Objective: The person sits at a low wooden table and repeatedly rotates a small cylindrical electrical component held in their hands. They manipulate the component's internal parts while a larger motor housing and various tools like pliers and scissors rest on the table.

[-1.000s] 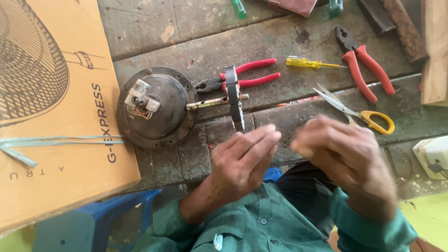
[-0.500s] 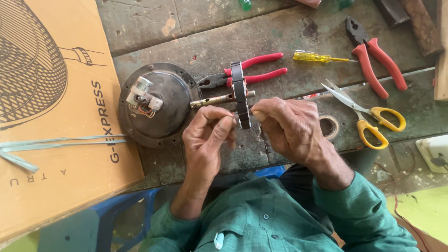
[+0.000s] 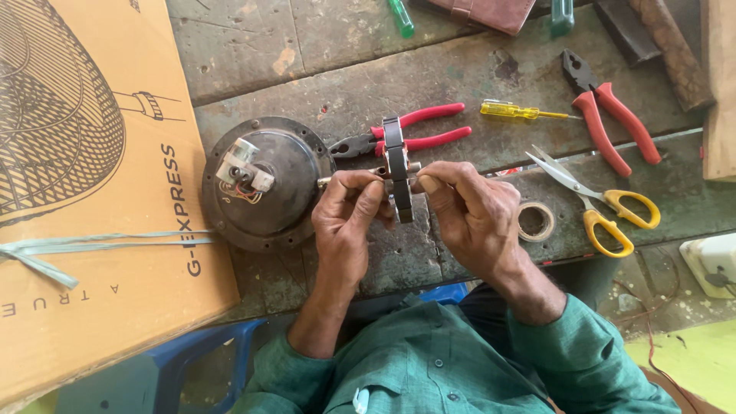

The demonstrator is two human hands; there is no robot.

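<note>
1. A person in a green button-up shirt looks down at a rough, stained workbench [image 3: 460, 69] made of grey, cracked planks.
2. The left hand [image 3: 346, 222] is curled, its thumb and fingertips pinching a thin metal shaft [image 3: 349, 178] that lies flat over the bench.
3. The right hand [image 3: 471, 211] is also curled, its thumb and forefinger pinching the other side of the same shaft, right beside a dark ribbed disc.
4. That disc, a fan rotor [image 3: 397, 165], is threaded on the shaft and stands on edge between the two hands. It looks like dull black metal with a ridged rim.
5. Just left of the left hand lies a round, domed motor housing [image 3: 264, 184] of dark grimy metal, with bolt holes around its flange, a small white plastic part and thin coloured wires on top.
6. Behind the rotor lie pliers [image 3: 406, 130] with glossy red handles, touching or nearly touching it.
7. Further right: a small screwdriver [image 3: 521, 112] with a clear yellow handle, a second pair of red-handled pliers [image 3: 609, 123], and scissors [image 3: 594, 195] with steel blades and yellow loop handles.
8. A small ring of tape [image 3: 536, 221] lies near the right wrist.
9. On the far left, a large flat cardboard box [image 3: 84, 307], tan, printed with a line drawing of a fan grille, is bound by a pale plastic strap.
10. A blue plastic chair [image 3: 192, 360] shows below the bench edge.
</note>
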